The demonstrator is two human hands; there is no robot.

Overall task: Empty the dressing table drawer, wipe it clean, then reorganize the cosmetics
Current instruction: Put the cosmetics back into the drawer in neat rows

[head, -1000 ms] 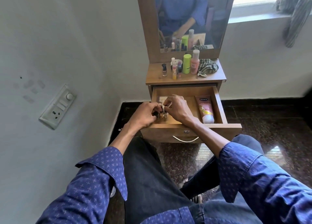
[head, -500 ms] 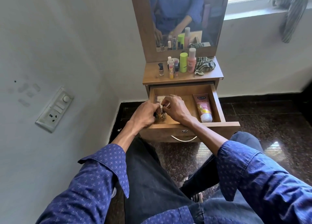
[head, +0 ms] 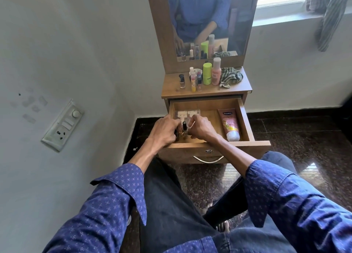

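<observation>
Reorganizing: my left hand and right hand pinch small dark-capped glass bottles left of the pink lotion tube inside the open wooden drawer; next, I think, the bench bottles.

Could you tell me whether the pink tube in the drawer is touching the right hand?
Apart. The head view shows bare drawer floor between the pink tube and the right hand.

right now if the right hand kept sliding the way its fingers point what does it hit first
Probably the small dark-capped bottle standing between the hands: the right hand points left toward it, with the left hand just beyond. Depth is unclear, so it may already touch.
</observation>
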